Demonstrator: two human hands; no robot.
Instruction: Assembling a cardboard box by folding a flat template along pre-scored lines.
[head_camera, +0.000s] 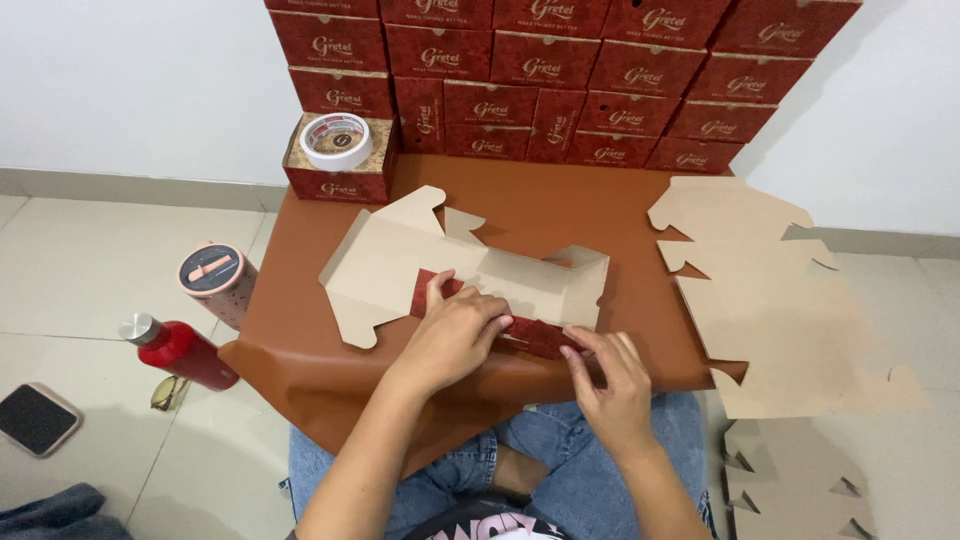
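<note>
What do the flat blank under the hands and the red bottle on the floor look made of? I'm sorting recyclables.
The flat blank looks like matte kraft cardboard, red-printed on its other face: it holds sharp creases and die-cut edges. The red bottle seems to be glossy painted metal with a bare silvery cap, though coated plastic can't be ruled out.
</note>
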